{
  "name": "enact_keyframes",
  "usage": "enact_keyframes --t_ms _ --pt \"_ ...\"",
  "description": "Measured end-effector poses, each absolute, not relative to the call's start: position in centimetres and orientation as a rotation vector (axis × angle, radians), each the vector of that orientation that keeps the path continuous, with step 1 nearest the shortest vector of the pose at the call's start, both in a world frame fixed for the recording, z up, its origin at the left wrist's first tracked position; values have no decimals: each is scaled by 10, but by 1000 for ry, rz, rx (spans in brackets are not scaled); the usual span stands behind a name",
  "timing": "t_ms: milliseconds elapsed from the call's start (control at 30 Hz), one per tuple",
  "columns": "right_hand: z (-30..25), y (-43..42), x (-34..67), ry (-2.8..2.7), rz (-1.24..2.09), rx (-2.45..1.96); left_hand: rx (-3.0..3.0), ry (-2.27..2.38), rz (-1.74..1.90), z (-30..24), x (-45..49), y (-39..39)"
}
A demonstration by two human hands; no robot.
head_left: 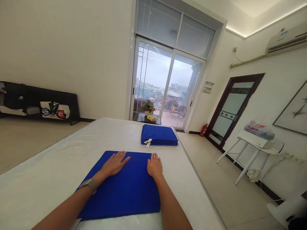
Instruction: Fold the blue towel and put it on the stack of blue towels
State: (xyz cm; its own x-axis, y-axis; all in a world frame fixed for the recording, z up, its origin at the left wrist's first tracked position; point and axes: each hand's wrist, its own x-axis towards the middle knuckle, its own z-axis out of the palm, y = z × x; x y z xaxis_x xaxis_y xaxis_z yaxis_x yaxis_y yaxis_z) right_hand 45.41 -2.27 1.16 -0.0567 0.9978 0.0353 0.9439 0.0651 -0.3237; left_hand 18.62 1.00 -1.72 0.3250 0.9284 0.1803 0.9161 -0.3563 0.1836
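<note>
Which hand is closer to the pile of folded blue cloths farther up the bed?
Right. The right hand lies flat on the near blue cloth, just below the folded stack; the left hand rests farther left.

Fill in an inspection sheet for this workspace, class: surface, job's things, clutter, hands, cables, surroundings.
Surface: white mattress with a glossy cover, lying flat.
Job's things: blue cloth spread flat under both hands; folded blue stack with a white tag, farther along the mattress, apart from the cloth.
Clutter: nothing seen on the mattress besides these.
Hands: left hand and right hand both open, palms pressed flat on the blue cloth; a watch band on the left wrist.
Cables: white cable hanging by the white side table.
Surroundings: sliding glass door, potted plant, fire extinguisher, air conditioner, black rack against the wall.
</note>
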Motion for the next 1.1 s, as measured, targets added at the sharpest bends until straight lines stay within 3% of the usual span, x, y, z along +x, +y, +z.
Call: enact_keyframes --t_ms 133,267,433,633,800,1100 --pt "15 -24 453 -2107 298 -1986 2471 1962 395 -31 100 -2" --pt "31 -38 451 -2051 196 -1990 2443 2142 519 -22 77 -37" --pt "53 -74 457 -2059 -53 -1816 2528 1860 682 4 80 -99" --pt "57 -163 480 -2192 300 -1450 2378 1594 685 17 93 -187" --pt "47 -220 504 -2256 515 -1427 2330 1643 768 14 100 -210" --pt "42 -219 510 -2484 86 -1444 2384 1682 614 20 101 -213"
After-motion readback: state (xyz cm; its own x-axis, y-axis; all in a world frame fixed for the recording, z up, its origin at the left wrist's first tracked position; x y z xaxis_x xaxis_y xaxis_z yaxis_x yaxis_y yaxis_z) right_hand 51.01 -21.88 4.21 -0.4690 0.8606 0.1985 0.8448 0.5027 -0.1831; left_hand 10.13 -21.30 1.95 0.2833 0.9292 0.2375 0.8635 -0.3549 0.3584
